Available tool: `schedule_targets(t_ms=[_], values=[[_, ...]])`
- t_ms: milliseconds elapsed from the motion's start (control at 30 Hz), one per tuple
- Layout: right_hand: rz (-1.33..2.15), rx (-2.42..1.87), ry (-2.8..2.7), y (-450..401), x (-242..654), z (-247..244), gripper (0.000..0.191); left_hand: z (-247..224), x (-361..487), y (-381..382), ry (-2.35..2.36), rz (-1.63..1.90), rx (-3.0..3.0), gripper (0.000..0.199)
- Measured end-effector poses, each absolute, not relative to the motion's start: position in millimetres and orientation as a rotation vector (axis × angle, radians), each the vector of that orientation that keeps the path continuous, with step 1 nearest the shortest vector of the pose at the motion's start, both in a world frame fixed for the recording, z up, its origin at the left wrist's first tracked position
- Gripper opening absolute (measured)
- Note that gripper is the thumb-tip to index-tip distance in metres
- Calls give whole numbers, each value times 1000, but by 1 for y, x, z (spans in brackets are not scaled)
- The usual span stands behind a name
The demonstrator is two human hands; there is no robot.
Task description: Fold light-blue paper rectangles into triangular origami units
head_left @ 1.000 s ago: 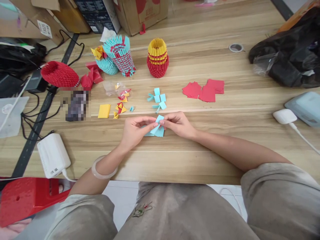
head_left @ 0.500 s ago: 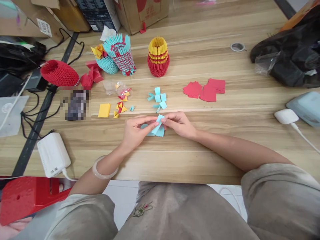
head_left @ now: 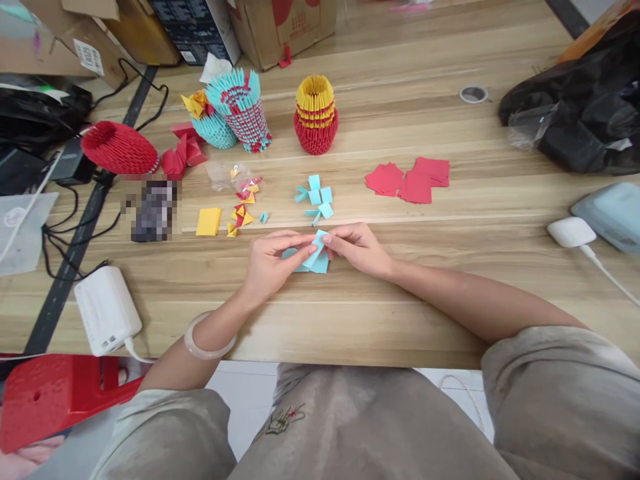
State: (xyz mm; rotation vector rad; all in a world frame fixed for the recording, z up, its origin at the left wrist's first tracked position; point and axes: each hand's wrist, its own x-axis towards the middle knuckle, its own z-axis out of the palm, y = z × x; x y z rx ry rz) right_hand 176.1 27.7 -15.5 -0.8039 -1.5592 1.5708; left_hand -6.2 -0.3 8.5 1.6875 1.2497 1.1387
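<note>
While both hands meet near the front of the surface (head_left: 380,327), the fingers of the left hand (head_left: 266,265) and right hand (head_left: 362,252) pinch a light-blue paper strip (head_left: 314,255) between them, held above some loose light-blue sheets (head_left: 321,265) that the left hand partly covers. Just beyond the fingertips, folded light-blue pieces (head_left: 315,197) lie scattered, between the hands and a red-and-yellow paper vase (head_left: 316,117). Off to the right sit spread red sheets (head_left: 416,185); to the left, a yellow paper stack (head_left: 208,222) lies beside small yellow and red folded pieces (head_left: 243,215). Farther back, a blue-and-red paper vase (head_left: 246,117) partly hides a light-blue one, and a red paper vase (head_left: 119,148) lies tipped near black cables (head_left: 65,230). A white plugged-in device (head_left: 107,310) rests left of the forearm, a black bag (head_left: 575,113) at far right, and cardboard boxes (head_left: 285,37) crowd the back.
</note>
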Motion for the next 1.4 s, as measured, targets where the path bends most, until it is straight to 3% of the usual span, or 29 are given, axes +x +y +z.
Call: schedule_targets(t_ms=[700, 1400], values=[[1414, -869, -1536, 30, 175, -20, 45, 4, -7, 3, 1246, 1150, 1624, 15], [1524, -759, -1752, 31, 176, -27, 35, 2, -6, 2, 1204, 1237, 1663, 12]])
